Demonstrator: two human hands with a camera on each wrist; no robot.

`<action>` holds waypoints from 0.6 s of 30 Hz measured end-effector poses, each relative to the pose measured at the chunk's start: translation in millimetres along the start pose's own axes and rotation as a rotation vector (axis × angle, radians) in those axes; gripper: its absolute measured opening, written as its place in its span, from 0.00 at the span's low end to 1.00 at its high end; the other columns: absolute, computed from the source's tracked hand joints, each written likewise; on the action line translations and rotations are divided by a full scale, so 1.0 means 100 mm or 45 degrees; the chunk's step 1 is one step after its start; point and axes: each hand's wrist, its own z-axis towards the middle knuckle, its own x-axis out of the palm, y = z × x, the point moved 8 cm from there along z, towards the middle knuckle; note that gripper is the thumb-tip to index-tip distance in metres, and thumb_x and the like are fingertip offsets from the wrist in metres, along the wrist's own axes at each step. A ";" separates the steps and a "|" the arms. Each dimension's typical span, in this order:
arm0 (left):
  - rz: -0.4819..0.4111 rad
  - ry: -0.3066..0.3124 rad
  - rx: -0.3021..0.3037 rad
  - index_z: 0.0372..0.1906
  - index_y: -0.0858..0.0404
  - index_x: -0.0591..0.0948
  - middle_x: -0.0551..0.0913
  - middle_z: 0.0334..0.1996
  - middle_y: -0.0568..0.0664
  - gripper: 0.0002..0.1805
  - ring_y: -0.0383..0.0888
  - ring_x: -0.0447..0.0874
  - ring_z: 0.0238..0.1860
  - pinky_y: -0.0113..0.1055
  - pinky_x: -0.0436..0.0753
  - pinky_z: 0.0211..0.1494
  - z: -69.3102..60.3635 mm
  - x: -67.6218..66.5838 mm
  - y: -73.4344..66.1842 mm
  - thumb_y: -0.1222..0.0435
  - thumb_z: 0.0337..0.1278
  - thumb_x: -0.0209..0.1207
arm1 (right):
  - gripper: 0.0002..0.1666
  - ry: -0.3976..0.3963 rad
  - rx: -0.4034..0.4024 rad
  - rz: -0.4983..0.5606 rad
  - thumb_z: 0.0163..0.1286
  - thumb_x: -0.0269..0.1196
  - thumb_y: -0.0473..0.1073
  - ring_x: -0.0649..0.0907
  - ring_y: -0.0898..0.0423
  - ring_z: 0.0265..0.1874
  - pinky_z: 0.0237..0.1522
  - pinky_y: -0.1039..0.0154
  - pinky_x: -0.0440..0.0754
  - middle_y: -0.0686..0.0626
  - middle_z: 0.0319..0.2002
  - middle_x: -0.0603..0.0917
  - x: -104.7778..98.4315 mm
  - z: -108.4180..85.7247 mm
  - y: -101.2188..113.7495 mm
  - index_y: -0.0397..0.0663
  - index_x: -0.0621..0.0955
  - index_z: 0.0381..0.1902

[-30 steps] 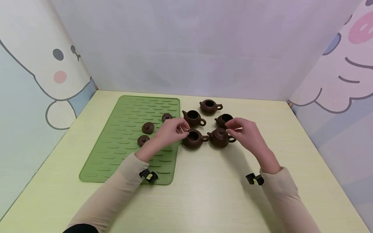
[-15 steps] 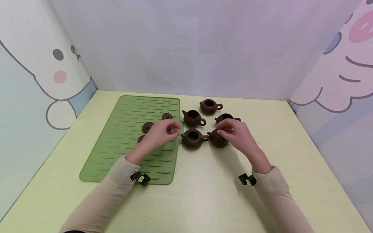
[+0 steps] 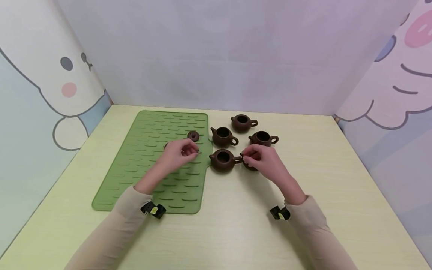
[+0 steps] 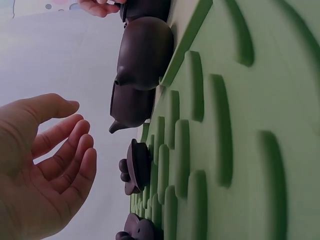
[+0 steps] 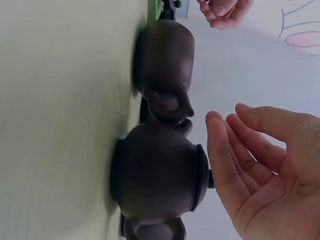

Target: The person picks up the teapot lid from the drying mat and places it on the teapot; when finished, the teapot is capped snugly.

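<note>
My left hand (image 3: 173, 155) hovers above the green mat (image 3: 118, 187), fingers loosely bent around nothing. Small dark brown lids lie below it; one lid (image 3: 193, 136) shows fully in the head view, others are partly or wholly covered by the hand. In the left wrist view a lid (image 4: 137, 167) sits apart from the fingers. My right hand (image 3: 264, 161) is over a lidded brown teapot (image 3: 251, 167), mostly covering it. The right wrist view has this teapot (image 5: 157, 175) upright, its knob close to the relaxed fingers, which hold nothing. Left of it stands a lidless teapot (image 3: 221, 165).
Behind the front pair stand more lidless teapots: one by the mat's edge (image 3: 221, 140), one farthest back (image 3: 242, 125), and one at the right (image 3: 259, 141). All rest on the pale table (image 3: 233, 225). A white wall (image 3: 216, 56) closes off the back.
Both hands have moved left. The left hand withdrew from above the front lidless teapot to over the mat and lids. The right hand drifted across the lidded teapot. The teapots stayed put.
</note>
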 end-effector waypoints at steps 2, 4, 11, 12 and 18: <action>-0.007 -0.010 -0.015 0.46 0.62 0.84 0.86 0.37 0.51 0.10 0.43 0.83 0.38 0.35 0.84 0.44 -0.02 -0.02 0.02 0.66 0.60 0.65 | 0.08 0.002 0.007 -0.008 0.67 0.67 0.38 0.86 0.57 0.32 0.33 0.67 0.82 0.46 0.36 0.89 0.03 -0.01 -0.01 0.43 0.85 0.43; -0.008 -0.018 -0.028 0.45 0.61 0.84 0.86 0.37 0.51 0.09 0.44 0.83 0.39 0.35 0.84 0.44 -0.04 -0.04 0.05 0.66 0.60 0.65 | 0.08 -0.009 0.010 -0.031 0.67 0.67 0.38 0.86 0.57 0.33 0.33 0.66 0.82 0.47 0.37 0.89 0.06 -0.01 -0.01 0.44 0.85 0.43; 0.016 -0.055 -0.029 0.46 0.62 0.84 0.86 0.38 0.52 0.10 0.44 0.82 0.38 0.34 0.83 0.43 -0.09 -0.11 0.12 0.66 0.61 0.64 | 0.09 -0.061 0.037 -0.085 0.67 0.67 0.39 0.89 0.53 0.37 0.36 0.64 0.84 0.46 0.40 0.90 0.07 -0.02 0.00 0.43 0.85 0.44; 0.019 -0.059 -0.025 0.46 0.62 0.84 0.86 0.38 0.52 0.10 0.44 0.82 0.38 0.34 0.83 0.43 -0.09 -0.12 0.13 0.66 0.61 0.64 | 0.09 -0.067 0.034 -0.093 0.67 0.67 0.39 0.89 0.53 0.38 0.38 0.63 0.85 0.46 0.40 0.90 0.07 -0.02 0.01 0.42 0.85 0.44; -0.011 -0.087 -0.032 0.48 0.65 0.83 0.86 0.38 0.54 0.10 0.44 0.82 0.37 0.30 0.81 0.40 -0.15 -0.20 0.21 0.66 0.63 0.62 | 0.11 -0.099 0.009 -0.153 0.67 0.67 0.38 0.90 0.50 0.42 0.46 0.52 0.86 0.44 0.42 0.90 0.07 -0.02 0.06 0.40 0.85 0.45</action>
